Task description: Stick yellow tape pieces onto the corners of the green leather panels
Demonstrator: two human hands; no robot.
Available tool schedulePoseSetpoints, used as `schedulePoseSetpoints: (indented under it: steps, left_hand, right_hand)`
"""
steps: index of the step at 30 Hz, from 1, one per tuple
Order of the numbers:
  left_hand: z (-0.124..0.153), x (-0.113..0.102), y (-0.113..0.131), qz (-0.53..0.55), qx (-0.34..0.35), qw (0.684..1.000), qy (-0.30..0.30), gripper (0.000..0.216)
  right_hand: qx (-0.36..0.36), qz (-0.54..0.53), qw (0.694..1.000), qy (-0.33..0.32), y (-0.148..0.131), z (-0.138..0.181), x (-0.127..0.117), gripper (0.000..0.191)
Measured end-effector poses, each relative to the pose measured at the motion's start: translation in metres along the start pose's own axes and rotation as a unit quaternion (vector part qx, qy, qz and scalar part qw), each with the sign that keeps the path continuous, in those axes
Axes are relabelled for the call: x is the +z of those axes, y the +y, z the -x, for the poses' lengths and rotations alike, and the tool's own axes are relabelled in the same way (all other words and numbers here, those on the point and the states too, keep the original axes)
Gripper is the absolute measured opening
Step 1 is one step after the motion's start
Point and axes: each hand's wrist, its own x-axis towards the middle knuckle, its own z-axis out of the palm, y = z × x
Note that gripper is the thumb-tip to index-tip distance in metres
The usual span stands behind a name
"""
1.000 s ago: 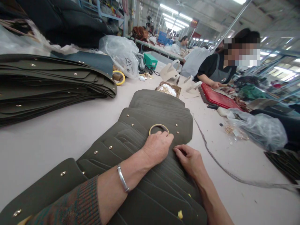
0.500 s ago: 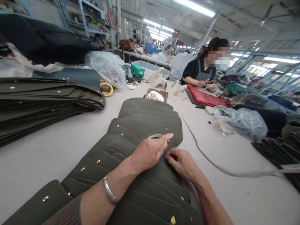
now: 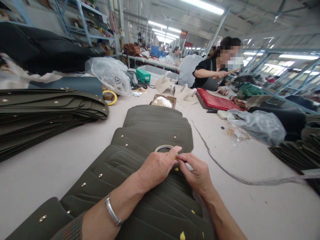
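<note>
A long fanned row of dark olive leather pieces [image 3: 150,133] with brass studs runs down the middle of the white table [image 3: 62,156]. My left hand [image 3: 156,166] rests on the row, its fingers closed on a roll of tape [image 3: 163,148]. My right hand [image 3: 196,171] meets it from the right, thumb and forefinger pinched at the tape's yellow end, right at the left forefinger. Small yellow scraps [image 3: 182,235] lie on the leather near my wrists. A silver bangle [image 3: 111,210] is on my left wrist.
A tall stack of the same olive pieces [image 3: 47,110] lies at the left. Beyond the row are a box of brass parts [image 3: 163,100], a yellow tape roll [image 3: 110,97] and plastic bags [image 3: 260,125]. A grey cord [image 3: 225,171] crosses the table. A person [image 3: 212,71] works at a red board [image 3: 216,101].
My right hand has come up from the leather to the tape and pinched its end. My left forefinger has curled back onto the roll. The view has tilted up slightly.
</note>
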Motion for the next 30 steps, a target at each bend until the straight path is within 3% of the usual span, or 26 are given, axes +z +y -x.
schedulePoseSetpoints:
  steps: [3, 8, 11, 15, 19, 22, 26, 30]
  left_hand:
    - [0.000, -0.002, 0.001, 0.010, -0.007, 1.000, -0.010, 0.041]
    - [-0.001, -0.004, -0.001, 0.027, -0.031, 0.999, -0.023, 0.014]
    - [-0.002, -0.003, -0.003, 0.005, -0.054, 0.998, -0.011, 0.012]
    - [-0.002, -0.002, -0.002, -0.044, -0.039, 0.998, 0.016, 0.018]
    - [-0.001, -0.002, 0.003, -0.051, -0.016, 0.998, 0.035, 0.019]
    - [-0.002, -0.001, 0.006, -0.069, -0.040, 0.997, -0.006, 0.015]
    - [-0.005, 0.001, 0.004, -0.127, -0.086, 0.983, -0.098, 0.013]
    - [-0.006, 0.002, 0.003, -0.125, -0.086, 0.981, -0.122, 0.015]
  right_hand:
    - [0.008, 0.024, 1.000, 0.012, 0.000, 0.001, 0.004, 0.015]
    - [0.007, 0.076, 0.996, 0.041, 0.000, 0.001, 0.009, 0.013]
    - [0.029, 0.076, 0.995, 0.049, -0.005, -0.001, 0.010, 0.014]
    - [0.207, -0.049, 0.976, 0.044, -0.012, -0.006, 0.012, 0.014]
    - [0.372, -0.252, 0.891, 0.062, 0.000, -0.008, 0.015, 0.024]
    - [0.421, -0.264, 0.863, 0.090, 0.019, -0.008, 0.014, 0.032]
    - [0.401, -0.197, 0.892, 0.065, 0.033, -0.008, 0.010, 0.037]
    - [0.358, -0.103, 0.928, 0.012, 0.030, -0.010, 0.014, 0.035]
